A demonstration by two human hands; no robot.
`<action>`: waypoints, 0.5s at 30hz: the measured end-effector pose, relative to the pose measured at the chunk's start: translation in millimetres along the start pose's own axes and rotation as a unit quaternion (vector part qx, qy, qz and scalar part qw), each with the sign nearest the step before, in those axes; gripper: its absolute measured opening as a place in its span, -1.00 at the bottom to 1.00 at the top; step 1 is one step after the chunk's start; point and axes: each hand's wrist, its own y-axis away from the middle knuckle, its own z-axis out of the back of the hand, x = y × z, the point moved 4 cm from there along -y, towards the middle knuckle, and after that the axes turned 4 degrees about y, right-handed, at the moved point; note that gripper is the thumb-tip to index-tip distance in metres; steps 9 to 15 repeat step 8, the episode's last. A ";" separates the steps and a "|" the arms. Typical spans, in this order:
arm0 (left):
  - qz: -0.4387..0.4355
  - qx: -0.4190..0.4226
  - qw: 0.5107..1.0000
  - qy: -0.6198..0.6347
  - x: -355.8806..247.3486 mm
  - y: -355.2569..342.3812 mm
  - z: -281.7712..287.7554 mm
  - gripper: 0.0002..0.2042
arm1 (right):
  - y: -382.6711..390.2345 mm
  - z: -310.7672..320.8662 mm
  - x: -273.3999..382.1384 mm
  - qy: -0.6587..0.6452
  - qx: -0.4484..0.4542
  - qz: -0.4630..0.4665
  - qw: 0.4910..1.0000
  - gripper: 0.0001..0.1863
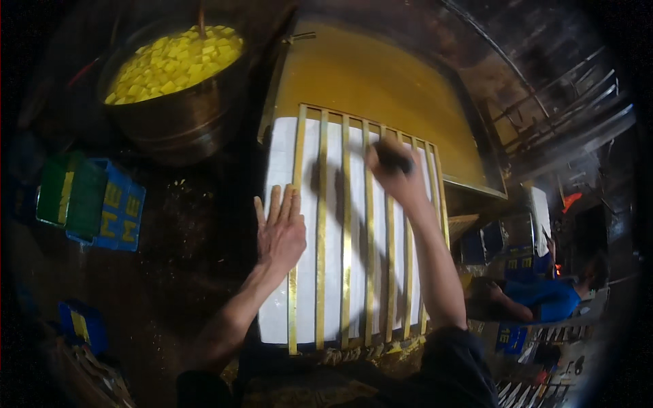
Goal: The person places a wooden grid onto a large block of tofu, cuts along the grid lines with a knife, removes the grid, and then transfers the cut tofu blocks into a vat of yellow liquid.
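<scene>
A large white slab (pixel 309 272), smooth like a block of tofu, lies before me under a slatted brass-coloured frame (pixel 347 251) with long parallel bars. My left hand (pixel 281 228) rests flat on the slab's left side, its fingers stretched out and touching the leftmost bar. Over the far right part of the frame, my right hand (pixel 391 166) is closed around a dark-handled tool (pixel 394 158). Motion smears that hand, and the tool's working end cannot be made out. Shadows of my arm and hand fall across the slab.
Beyond the slab stands a wide tray of amber liquid (pixel 381 75). A big metal pot (pixel 177 122) full of yellow cubes (pixel 177 61) is at the far left. Green (pixel 71 190) and blue crates (pixel 121 207) stand below it. At right is another person in blue (pixel 544 299).
</scene>
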 end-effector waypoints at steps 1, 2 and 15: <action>-0.008 -0.001 1.000 0.010 -7.8 -2.1 1.2 -0.51 | -32.5 -16.6 -26.7 0.034 -0.046 0.031 0.998 -0.89; -0.019 -0.010 0.999 0.041 -19.0 -4.7 0.1 -0.51 | -53.0 -27.6 -61.9 0.118 -0.049 0.018 0.992 -0.90; -0.010 0.002 1.000 0.021 -4.3 0.0 4.5 -0.49 | -27.5 -53.0 -65.5 0.113 -0.005 0.068 0.991 -0.88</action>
